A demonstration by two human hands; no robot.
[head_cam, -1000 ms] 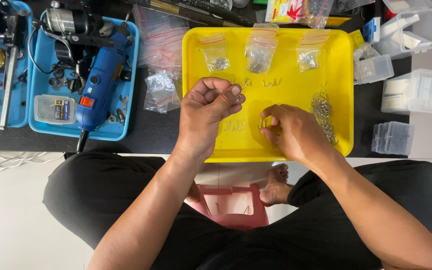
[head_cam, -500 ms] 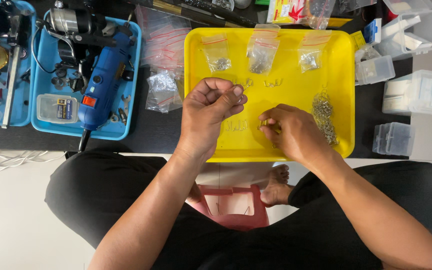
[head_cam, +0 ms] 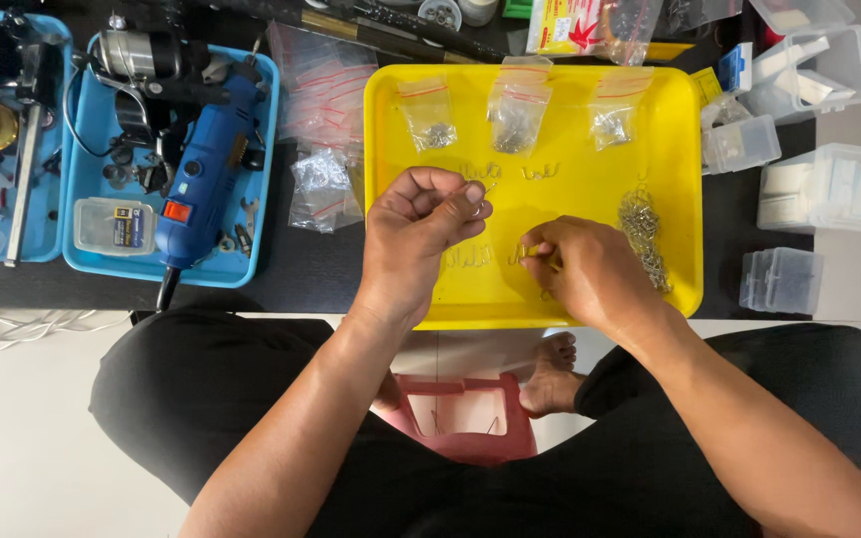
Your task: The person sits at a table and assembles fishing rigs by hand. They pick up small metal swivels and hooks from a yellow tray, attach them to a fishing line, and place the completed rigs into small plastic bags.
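1. The left hand (head_cam: 419, 234) hovers over the flat yellow plastic tray (head_cam: 391, 130), fingers curled into a loose fist, thumb and forefinger pinched on a thin bit of bent silver wire (head_cam: 487, 186) – only its tip pokes out, so the shape is hard to make out.
2. The right hand (head_cam: 590, 274) sits low on the tray near the front edge, fingertips bunched together on something small and pale. Can't really tell what it is, the fingers cover most of it.
3. Between and around the hands, small silver wire hooks (head_cam: 468, 257) lie in rows on the tray floor – tiny and faint against the yellow.
4. A tangled heap of silver metal clips (head_cam: 642, 224) lies just right of the right hand.
5. Three small clear zip bags (head_cam: 518, 110) of metal bits rest along the far side of the tray.
6. Left of the tray, a blue plastic bin (head_cam: 87, 261) holds a blue rotary power tool (head_cam: 203, 184).
7. Clear plastic boxes (head_cam: 829, 189) sit on the right, some cut off by the frame.
8. Down between the knees there's a red plastic container (head_cam: 465, 413), partly hidden by the arms.
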